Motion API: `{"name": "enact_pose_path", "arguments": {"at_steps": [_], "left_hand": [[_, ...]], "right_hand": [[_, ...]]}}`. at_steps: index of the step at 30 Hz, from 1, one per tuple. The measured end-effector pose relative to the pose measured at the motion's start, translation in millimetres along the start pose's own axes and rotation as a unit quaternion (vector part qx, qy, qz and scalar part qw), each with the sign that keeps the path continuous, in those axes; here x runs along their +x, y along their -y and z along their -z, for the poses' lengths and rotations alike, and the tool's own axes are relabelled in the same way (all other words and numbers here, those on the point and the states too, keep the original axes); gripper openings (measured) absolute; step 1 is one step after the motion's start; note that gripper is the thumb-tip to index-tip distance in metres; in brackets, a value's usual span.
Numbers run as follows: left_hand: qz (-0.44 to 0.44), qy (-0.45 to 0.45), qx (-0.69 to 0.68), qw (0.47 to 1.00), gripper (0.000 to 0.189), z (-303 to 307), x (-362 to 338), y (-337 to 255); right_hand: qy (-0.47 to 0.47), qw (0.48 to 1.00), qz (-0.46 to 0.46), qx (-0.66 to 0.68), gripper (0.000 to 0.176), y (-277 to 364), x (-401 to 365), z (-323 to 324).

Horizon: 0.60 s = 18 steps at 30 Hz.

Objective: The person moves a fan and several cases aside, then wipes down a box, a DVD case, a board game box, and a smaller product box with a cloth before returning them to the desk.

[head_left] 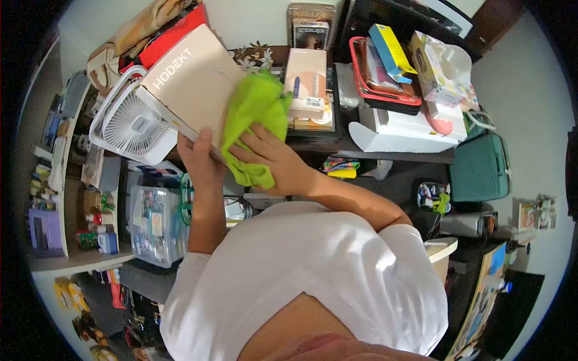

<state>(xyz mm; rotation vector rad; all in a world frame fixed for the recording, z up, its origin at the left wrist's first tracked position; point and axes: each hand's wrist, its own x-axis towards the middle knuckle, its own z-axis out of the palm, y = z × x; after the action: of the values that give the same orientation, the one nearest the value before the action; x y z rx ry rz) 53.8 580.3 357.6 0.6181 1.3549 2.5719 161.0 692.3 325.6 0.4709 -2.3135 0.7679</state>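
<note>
The left hand point(201, 159) was up in front of the chest, and its fingers were clenched on the lower edge of the beige box point(192, 84), thumb laid along the face. The box was off the bench, tilted, with the word HODEKT printed across its upper part. The right hand point(274, 159) lay on the green cloth point(256, 114), fingers lightly curled over the fabric and grasping it, pinning it against the box's right side. The cloth was bunched, one fold standing above the hand and another hanging below the palm.

Just behind the box, to the left, sat a white fan point(133, 126), its grille facing the camera and touching or very close to the box's edge; which of the two could not be told. Beyond the hands ran a dark bench point(385, 155), crowded: a pale pink carton point(306, 84) right by the cloth, a red tray point(385, 72) stacked with packets, an open white box point(409, 129). A teal bag point(478, 168) stood further right. Below the left arm was a clear storage bin point(153, 225).
</note>
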Motion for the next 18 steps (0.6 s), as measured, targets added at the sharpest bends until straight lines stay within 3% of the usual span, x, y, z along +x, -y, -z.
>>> {"name": "enact_pose_path", "arguments": {"at_steps": [2, 5, 6, 7, 9, 11, 12, 15, 16, 18], "left_hand": [[-0.030, 0.009, -0.017, 0.999, 0.058, 9.6, 7.7, -1.9], [-0.030, -0.006, -0.048, 0.998, 0.065, 25.0, 13.4, -1.4], [-0.020, -0.001, -0.091, 0.996, 0.066, 26.0, 12.1, -3.0], [-0.009, 0.005, -0.135, 0.991, 0.067, 25.0, 9.5, -5.4], [-0.006, 0.048, -0.168, 0.985, 0.072, 31.5, 4.6, 5.1], [-0.022, 0.104, -0.203, 0.973, 0.072, 64.6, 13.4, 41.4], [-0.037, 0.109, -0.090, 0.989, 0.074, 66.8, 22.2, 37.4], [-0.058, 0.109, 0.222, 0.967, 0.083, 54.5, 60.3, 6.2], [-0.047, 0.103, 0.310, 0.944, 0.087, 40.3, 75.8, -15.8], [-0.092, 0.345, 0.178, 0.917, 0.087, -8.6, 91.3, -71.0]], "right_hand": [[0.036, 0.997, 0.033, -0.068, 0.074, -13.1, -16.6, -1.3], [0.006, 0.996, -0.085, -0.026, 0.072, -45.0, -40.0, 4.3], [-0.103, 0.967, -0.198, 0.124, 0.070, -44.4, -36.7, 6.2], [-0.206, 0.891, -0.305, 0.266, 0.068, -43.2, -34.4, 9.3], [-0.157, 0.799, -0.388, 0.431, 0.065, -40.9, -29.1, 22.1], [-0.174, 0.796, -0.266, 0.515, 0.064, -45.9, -35.3, 7.3], [-0.202, 0.809, -0.212, 0.509, 0.067, -24.8, -18.0, 22.9], [-0.149, 0.875, -0.323, 0.328, 0.074, -23.4, -26.5, 43.8], [-0.159, 0.924, -0.293, 0.188, 0.077, -25.1, -30.7, 51.4], [-0.166, 0.948, -0.261, 0.076, 0.073, -22.6, -32.7, 71.7]]}}
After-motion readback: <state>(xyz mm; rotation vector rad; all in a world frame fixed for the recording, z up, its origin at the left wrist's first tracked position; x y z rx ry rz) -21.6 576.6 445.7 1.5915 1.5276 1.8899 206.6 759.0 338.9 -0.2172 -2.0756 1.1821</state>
